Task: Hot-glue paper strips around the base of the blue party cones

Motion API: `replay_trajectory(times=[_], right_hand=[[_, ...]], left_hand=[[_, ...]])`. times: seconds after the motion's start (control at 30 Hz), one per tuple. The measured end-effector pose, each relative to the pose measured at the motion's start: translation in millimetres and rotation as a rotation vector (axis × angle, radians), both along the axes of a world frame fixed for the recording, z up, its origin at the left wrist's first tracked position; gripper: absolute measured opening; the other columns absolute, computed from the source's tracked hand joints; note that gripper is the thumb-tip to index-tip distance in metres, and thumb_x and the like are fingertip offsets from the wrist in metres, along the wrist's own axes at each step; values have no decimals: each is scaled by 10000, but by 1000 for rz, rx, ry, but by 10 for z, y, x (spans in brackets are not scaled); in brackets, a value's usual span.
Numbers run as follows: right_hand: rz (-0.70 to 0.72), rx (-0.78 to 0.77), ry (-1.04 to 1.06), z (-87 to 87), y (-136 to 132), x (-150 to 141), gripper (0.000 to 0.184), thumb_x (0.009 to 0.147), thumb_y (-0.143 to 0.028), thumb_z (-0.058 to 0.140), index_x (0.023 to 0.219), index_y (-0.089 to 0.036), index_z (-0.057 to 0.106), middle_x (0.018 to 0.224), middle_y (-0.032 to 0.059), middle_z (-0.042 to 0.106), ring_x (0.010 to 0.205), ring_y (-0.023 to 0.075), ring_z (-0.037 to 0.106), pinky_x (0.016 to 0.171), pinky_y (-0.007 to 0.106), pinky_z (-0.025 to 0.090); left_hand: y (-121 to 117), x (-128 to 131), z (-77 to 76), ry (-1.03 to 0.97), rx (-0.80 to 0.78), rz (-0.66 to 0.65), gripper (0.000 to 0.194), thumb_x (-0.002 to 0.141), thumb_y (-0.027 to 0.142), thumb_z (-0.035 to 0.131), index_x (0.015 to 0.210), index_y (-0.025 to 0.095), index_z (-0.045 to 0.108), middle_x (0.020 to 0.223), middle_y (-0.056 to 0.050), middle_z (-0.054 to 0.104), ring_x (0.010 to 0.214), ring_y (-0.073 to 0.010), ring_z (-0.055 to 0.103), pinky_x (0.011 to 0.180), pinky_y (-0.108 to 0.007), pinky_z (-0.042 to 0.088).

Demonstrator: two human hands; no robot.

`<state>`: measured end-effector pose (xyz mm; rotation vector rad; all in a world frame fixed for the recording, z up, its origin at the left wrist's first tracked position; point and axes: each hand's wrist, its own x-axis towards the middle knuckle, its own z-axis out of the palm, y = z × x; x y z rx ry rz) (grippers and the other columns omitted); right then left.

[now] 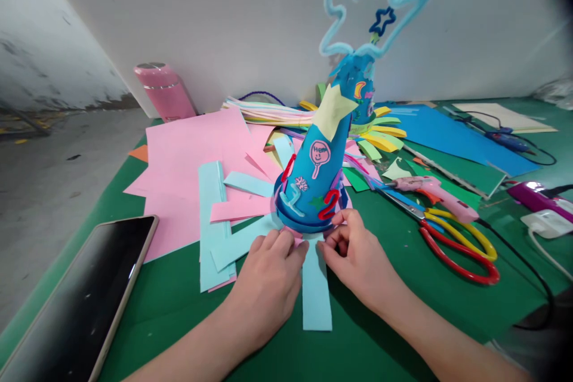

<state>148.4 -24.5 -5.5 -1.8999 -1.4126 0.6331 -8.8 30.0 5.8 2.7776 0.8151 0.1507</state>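
**Head view: two hands close in on the near foot of a blue cone**

At the far left you have one pink bottle (168, 95), with one phone (85, 304) lying nearer to you on the green counter (380, 340). Next come overlapping pink sheets (179, 167), too layered to count, and a stack of pale-blue pieces (209, 227).

Fanning left from the cone's base, you can make out two pale-blue side strips (246, 182) and one pink strip (239, 210) between them; more lie behind, partly hidden.

Your left hand (273, 274) is curled, its fingertips gathered at the base over a scrap of pink; you cannot tell whether they pinch it.

In the middle stands one decorated front cone (331, 173). The near strip (317, 298), pale blue, lies between your hands, its long axis running from the cone's near rim towards you. Your right hand (358, 250) seems the nearer one: its thumb is at the strip's right edge, its forefinger bent up by the rim. Whether it pinches anything, you cannot tell.

One rear cone (347, 80) stands just behind. To the right lie one pink glue gun (447, 197), one pair of scissors (487, 281) and one large blue sheet (447, 137) farther off.
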Motion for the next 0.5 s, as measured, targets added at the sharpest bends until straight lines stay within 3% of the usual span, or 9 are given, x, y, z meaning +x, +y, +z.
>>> replay_trajectory(times=[0.17,0.3,0.5], right_hand=[[0,40,-17,30,-70,46,193,760,-252,507,873,-217,355,653,-37,525,568,117,504,529,233,378],[191,99,-185,70,-170,116,26,810,-221,450,807,-203,468,735,10,541,671,139,505,611,271,397],[454,120,-318,51,-183,178,250,859,-186,368,1027,-186,553,899,79,541,800,167,503,680,298,420]], left_hand=[[-13,-5,8,28,9,1,340,810,111,319,1088,154,509,884,-94,487,807,-232,435,686,-387,388],[-20,-13,11,46,9,-9,345,816,107,317,1105,153,501,909,-100,494,828,-238,439,695,-394,392],[-28,-6,2,60,29,-5,367,809,95,321,1138,137,479,927,-110,504,841,-253,443,689,-412,396]])
